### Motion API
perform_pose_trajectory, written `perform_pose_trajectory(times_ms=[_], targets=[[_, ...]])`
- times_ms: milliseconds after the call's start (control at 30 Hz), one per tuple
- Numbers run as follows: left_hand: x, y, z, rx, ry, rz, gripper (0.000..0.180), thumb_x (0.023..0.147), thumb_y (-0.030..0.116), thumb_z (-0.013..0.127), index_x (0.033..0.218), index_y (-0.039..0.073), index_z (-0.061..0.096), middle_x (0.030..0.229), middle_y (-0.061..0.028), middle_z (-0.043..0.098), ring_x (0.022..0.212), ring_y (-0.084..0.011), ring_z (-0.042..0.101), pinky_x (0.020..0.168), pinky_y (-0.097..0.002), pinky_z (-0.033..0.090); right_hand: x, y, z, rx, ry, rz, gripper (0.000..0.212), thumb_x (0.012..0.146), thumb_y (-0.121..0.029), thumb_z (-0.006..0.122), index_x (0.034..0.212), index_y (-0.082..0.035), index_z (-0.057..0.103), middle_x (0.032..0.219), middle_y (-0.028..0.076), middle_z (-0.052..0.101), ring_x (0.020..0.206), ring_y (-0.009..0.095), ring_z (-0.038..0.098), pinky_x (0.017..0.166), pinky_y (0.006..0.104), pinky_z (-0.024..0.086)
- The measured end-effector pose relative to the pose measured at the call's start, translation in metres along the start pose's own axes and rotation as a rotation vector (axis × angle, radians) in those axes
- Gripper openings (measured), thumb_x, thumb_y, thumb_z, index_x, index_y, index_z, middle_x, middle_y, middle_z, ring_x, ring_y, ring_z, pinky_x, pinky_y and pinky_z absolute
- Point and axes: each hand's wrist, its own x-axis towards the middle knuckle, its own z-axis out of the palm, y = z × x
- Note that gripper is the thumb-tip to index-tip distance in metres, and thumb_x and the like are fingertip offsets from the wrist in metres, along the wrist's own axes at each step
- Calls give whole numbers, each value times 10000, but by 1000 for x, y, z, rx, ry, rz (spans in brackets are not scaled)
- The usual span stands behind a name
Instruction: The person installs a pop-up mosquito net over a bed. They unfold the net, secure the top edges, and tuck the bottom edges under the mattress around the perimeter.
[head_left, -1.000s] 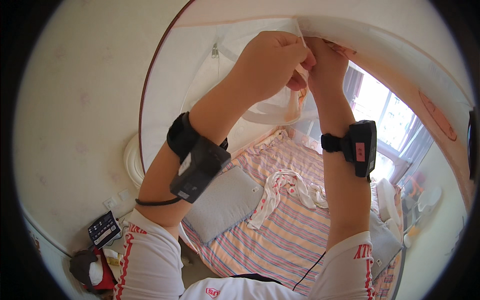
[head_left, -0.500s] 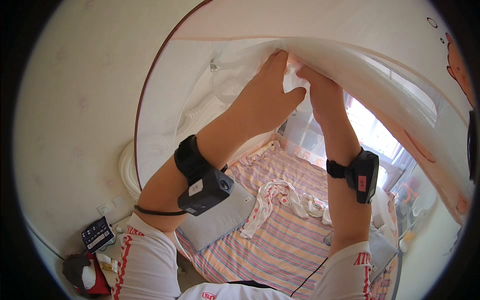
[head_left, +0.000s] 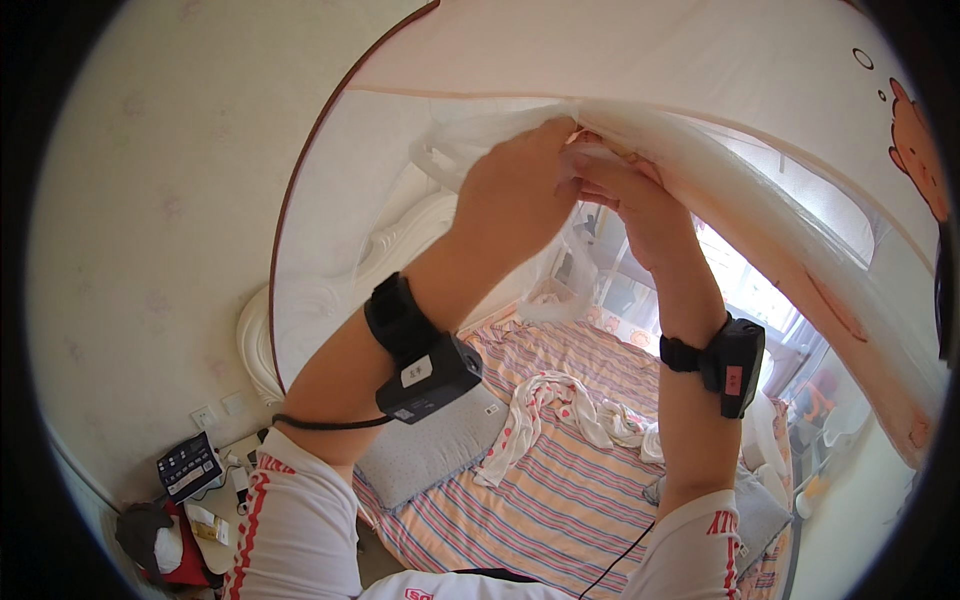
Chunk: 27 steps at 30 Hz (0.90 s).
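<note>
The net hangs over the bed from the top of the view. It is pale, thin cloth above and sheer mesh below, with a curved dark brown edging at left. Part of its mesh is bunched into a long, soft roll sloping down to the right. The left hand is at the upper end of this roll; its fingers are bent inward, but the tips are largely hidden and I cannot tell whether they pinch. The right hand meets it there, fingers bent close together and closed on a fold of the mesh. The two hands touch or nearly touch.

Count: two black wrist devices, one per forearm, each on a strap; two grey pillows, soft and rectangular; one white cloth with red dots, crumpled; one printed bear, orange-brown, with two small rings beside it; two wall plates.

The bed carries a striped sheet in orange, pink and blue. Behind stands a white, carved headboard. The wall is cream, faintly patterned. A bright window lies at right. At lower left, a dark flat box stands by the pale worktop.
</note>
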Motion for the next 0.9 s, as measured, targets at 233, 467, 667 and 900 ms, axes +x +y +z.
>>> perform_pose_trajectory(times_ms=[233, 467, 667, 900], targets=[[4, -13, -13, -74, -16, 59, 283, 792, 62, 641, 1069, 14, 606, 915, -156, 675, 790, -283, 676, 665, -328, 528, 3, 12, -17, -65, -18, -154, 293, 828, -31, 613, 1120, -12, 629, 1018, 75, 672, 926, 165, 644, 831, 299, 516], [14, -24, -11, -126, 185, 9, 152, 730, 40, 618, 880, 22, 597, 834, -169, 634, 797, -364, 611, 692, -409, 495, -1, 0, -14, -83, -79, -25, 259, 840, -34, 647, 1097, -5, 632, 996, 85, 674, 894, 194, 663, 824, 319, 522], [8, -16, 7, -278, 255, 15, 154, 716, 19, 664, 831, 46, 565, 817, -109, 573, 757, -299, 593, 643, -379, 485, 8, -2, 13, 300, -142, -58, 195, 896, -73, 617, 1074, 1, 645, 972, 113, 683, 907, 197, 667, 785, 305, 527], [-5, -19, -2, -104, 220, 68, 200, 806, 139, 661, 965, 29, 608, 896, -79, 597, 816, -195, 609, 757, -304, 510, 2, 7, 16, 329, -11, -56, 193, 957, -101, 548, 1104, -25, 645, 1002, 81, 692, 926, 151, 648, 831, 276, 502]])
